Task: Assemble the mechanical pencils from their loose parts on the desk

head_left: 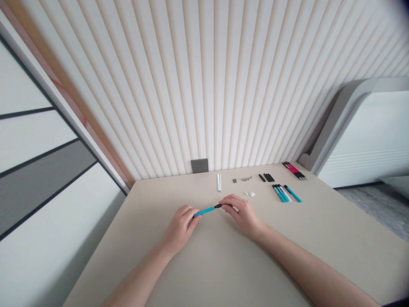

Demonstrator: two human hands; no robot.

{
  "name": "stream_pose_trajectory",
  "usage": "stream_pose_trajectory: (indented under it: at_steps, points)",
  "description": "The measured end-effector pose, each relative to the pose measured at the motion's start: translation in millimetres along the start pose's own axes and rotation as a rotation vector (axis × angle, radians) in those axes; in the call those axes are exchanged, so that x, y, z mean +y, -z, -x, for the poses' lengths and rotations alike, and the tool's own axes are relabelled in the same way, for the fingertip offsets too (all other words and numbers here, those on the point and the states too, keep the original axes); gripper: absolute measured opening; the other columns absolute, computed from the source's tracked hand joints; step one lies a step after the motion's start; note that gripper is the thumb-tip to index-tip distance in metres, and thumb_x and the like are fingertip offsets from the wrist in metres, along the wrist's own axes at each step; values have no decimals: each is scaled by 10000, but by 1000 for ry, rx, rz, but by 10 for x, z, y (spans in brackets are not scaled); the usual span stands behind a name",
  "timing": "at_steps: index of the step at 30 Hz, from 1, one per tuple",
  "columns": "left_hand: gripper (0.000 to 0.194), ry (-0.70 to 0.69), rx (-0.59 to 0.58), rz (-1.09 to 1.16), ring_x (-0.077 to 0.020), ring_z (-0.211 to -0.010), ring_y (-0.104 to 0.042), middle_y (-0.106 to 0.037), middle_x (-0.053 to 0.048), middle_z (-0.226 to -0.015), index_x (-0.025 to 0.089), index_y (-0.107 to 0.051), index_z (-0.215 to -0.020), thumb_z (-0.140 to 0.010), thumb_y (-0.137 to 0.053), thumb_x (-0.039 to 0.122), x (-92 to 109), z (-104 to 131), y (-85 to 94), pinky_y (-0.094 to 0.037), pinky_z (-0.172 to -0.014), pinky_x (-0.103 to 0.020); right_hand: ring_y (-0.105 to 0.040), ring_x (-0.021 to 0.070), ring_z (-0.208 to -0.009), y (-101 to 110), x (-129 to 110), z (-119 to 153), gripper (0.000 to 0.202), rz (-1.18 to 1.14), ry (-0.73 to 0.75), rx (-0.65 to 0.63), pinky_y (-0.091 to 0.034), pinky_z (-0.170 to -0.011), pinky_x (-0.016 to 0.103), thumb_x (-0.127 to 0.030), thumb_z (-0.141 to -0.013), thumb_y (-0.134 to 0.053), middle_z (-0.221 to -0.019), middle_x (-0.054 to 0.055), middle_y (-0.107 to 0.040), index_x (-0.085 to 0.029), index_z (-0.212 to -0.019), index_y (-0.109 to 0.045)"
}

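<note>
Between my hands, above the table [191,264], is a turquoise pen barrel [205,211] with a black grip section [218,206] at its right end. My left hand [181,224] pinches the barrel's left end. Thumb and fingers of my right hand [240,213] are closed on the black section, hiding its tip. Whether the two parts are fully joined I cannot tell. Just beyond my right hand lie small white pieces [252,194]. Further back are thin white refills [219,182], small springs [246,179] and a small grey piece [234,181].
Several black grips [269,177] lie at the back right. Beside them are turquoise and white barrels [281,193], a separate turquoise barrel [293,194] and red-and-black pens [294,169]. Behind the table stands a ribbed wall with a socket [200,165]; a white cabinet [47,170] is left.
</note>
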State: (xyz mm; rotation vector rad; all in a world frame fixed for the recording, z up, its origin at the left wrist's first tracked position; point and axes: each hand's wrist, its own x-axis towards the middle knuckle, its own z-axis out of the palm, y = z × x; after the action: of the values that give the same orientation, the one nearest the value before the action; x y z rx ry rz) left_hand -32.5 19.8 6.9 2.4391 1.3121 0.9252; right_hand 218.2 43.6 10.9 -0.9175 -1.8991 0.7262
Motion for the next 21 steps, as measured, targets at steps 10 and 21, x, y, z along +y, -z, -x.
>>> stream_pose_trajectory:
  at_steps: [10, 21]
  points:
    - [133, -17, 40, 81, -164, -810, -586, -607, -22, -856, 202, -597, -1018, -959, -483, 236, 20, 14, 10, -469, -750, -270, -633, 179, -879, -9, 9, -10, 192, -26, -32, 18, -497, -802, 307, -256, -942, -522, -947, 56, -670, -231, -1015, -698]
    - [132, 8, 74, 53, -172, -828, -594, -612, -23, -867, 211, -594, -1021, -967, -481, 253, 35, 4, -5, -470, -766, -280, -632, 173, -846, -14, -18, -2, 197, -17, -29, 48, -506, -775, 310, -272, -946, -505, -946, 59, -666, -227, -1014, -685]
